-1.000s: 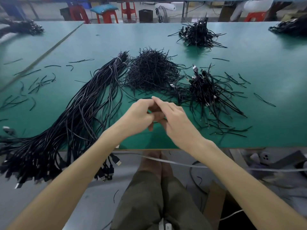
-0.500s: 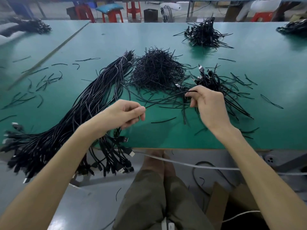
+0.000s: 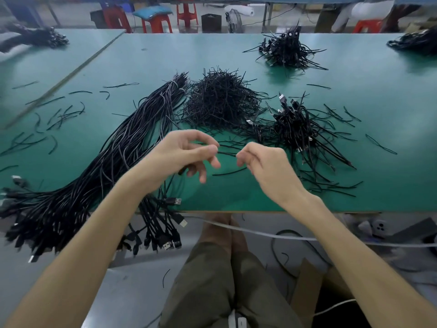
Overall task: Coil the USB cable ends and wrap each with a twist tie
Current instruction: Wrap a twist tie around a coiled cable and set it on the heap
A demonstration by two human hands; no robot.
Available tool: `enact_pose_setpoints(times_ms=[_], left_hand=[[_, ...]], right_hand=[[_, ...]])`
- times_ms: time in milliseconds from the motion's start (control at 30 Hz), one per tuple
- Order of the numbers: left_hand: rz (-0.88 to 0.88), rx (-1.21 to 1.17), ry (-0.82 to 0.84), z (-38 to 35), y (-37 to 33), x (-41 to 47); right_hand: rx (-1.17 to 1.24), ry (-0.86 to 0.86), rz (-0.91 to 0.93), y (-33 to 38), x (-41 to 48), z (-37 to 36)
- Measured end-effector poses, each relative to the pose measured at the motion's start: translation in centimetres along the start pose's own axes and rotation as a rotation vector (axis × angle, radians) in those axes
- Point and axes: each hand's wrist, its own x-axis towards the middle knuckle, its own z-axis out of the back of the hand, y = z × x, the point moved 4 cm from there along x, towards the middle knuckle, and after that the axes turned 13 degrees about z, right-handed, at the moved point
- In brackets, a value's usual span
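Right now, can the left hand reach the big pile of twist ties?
Probably yes. The left hand hovers just in front of the twist tie pile, and nothing blocks the way. But it seems to pinch one twist tie together with the right hand, so its grip is busy.

Your green table (image 3: 390,174) fills the view; a second green table (image 3: 47,67) adjoins it at ten o'clock. Red stools (image 3: 157,24) stand at twelve o'clock on grey floor (image 3: 132,292); cardboard (image 3: 307,287) lies at five.

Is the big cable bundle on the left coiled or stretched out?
Stretched out: the cable bundle lies long across the table, plugs hanging over the near edge.
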Motion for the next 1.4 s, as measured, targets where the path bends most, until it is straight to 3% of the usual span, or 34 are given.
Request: enact_pose_setpoints(times_ms=[167, 333, 467, 567, 633, 767, 833, 933, 1000, 1100, 1267, 1333, 1400], left_hand=[[-0.062, -0.496, 0.092, 1.9, 0.3, -0.2], [0.006, -1.098, 0.207, -1.9, 0.3, 0.2], [-0.014, -1.149, 0.205, -3.1, -0.3, 0.4], [-0.01, -1.152, 0.458, -3.5, -1.1, -0.6], [0.003, -0.886, 0.561, -3.2, -1.2, -1.7], [-0.026, 0.345, 0.32, -3.5, 0.5, -2.5], [-0.038, 0.471, 0.157, -4.7, 0.9, -2.4], [-0.126, 0.19, -0.163, -5.3, 0.8, -1.8], [-0.132, -0.012, -0.257, -5.1, 0.9, -1.3], [-0.092, -0.339, -0.155, -6.0, 0.9, -0.6], [-0.048, -1.516, 0.229, -4.3, -1.2, 0.0], [-0.094, -1.54, 0.26, -3.1, -2.0, -0.8], [-0.102, -1.083, 0.201, -2.6, -2.2, -1.7]], right_hand=[[0.166, -0.093, -0.013, 0.2, -0.6, 0.5], [0.195, -0.037, 0.023, 1.4, -0.9, -0.7], [0.197, 0.061, 0.025, 1.2, -1.2, -1.8], [0.13, 0.164, -0.022, 0.1, -1.3, -1.7], [0.068, 0.178, -0.037, -0.6, -1.0, -1.0], [-0.009, 0.088, -0.029, -1.0, 0.3, 0.1], [-0.019, 0.013, -0.003, -0.3, 0.9, 0.0], [0.057, -0.083, 0.001, 1.3, 1.6, -0.6], [0.136, -0.119, 0.013, 2.4, 1.8, -1.2], [0.197, -0.179, 0.025, 3.5, 1.7, -2.1], [0.163, -0.119, 0.027, 3.1, -0.3, -4.0], [0.059, -0.095, 0.02, 2.1, -0.6, -3.6], [-0.027, -0.125, -0.02, 0.7, -0.1, -2.2]])
